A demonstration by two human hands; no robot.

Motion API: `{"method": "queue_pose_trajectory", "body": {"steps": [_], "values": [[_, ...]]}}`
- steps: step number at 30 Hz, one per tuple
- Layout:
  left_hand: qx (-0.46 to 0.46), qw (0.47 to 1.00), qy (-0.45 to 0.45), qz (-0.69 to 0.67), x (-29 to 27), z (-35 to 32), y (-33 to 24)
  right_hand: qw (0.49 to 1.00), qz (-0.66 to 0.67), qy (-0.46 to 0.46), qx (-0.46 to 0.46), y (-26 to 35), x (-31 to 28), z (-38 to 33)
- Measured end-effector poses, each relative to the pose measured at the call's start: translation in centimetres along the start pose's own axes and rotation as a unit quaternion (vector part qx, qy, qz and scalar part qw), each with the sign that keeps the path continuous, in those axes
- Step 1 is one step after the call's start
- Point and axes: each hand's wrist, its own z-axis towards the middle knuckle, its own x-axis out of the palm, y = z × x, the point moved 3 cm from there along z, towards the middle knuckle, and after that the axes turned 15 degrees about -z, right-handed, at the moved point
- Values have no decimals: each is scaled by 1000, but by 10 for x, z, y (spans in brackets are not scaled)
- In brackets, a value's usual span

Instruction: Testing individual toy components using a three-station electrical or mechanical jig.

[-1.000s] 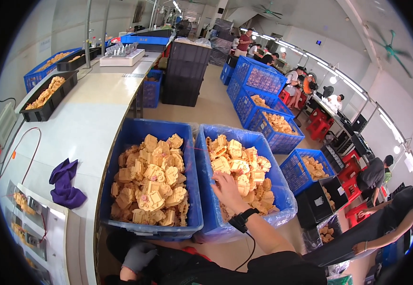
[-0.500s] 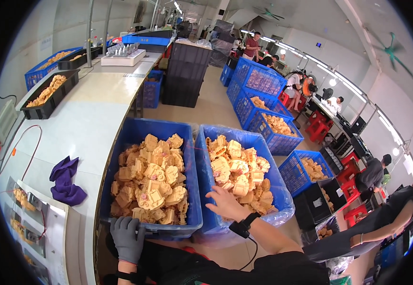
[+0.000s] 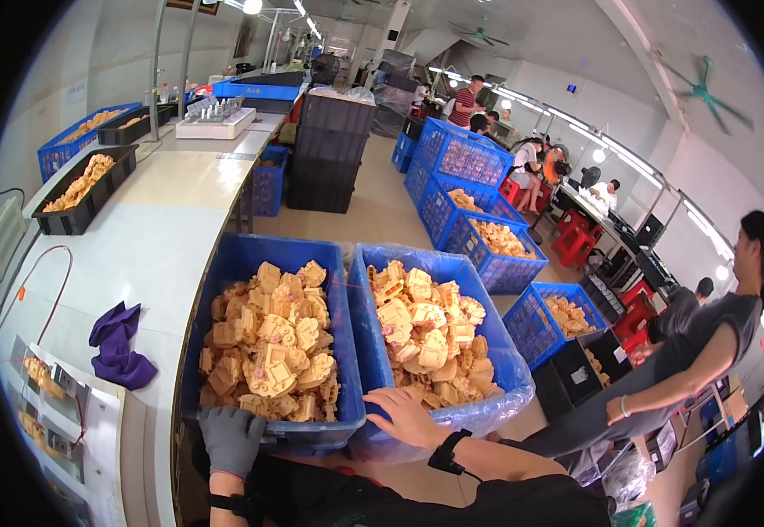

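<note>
Two blue plastic bins stand side by side in front of me. The left bin is heaped with tan moulded plastic pieces. A similar heap of tan pieces fills the right bin, which has a clear plastic liner over its rim. My left hand, in a grey glove, is hooked over the near rim of the left bin. My bare right hand lies with fingers stretched out at the right bin's near left corner, close to the left bin's rim. No piece shows in either hand.
A white workbench runs along my left, with a purple cloth and a black tray of tan pieces. Blue crates and black crates stand to the right. A co-worker stands at right, near the black crates.
My right hand has drawn back from above the right bin's pieces to its near left corner. My left hand stays at the left bin's rim. The co-worker at right now shows more fully.
</note>
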Motion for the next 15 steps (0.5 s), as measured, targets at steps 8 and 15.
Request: {"method": "queue_pose_trajectory", "body": {"steps": [8, 15], "values": [[22, 1000, -6, 21, 1, 0, -5, 997, -40, -62, -6, 4, -1, 0], [-5, 1000, -3, 9, 6, -2, -3, 994, -50, -92, -16, 4, -3, 0]]}}
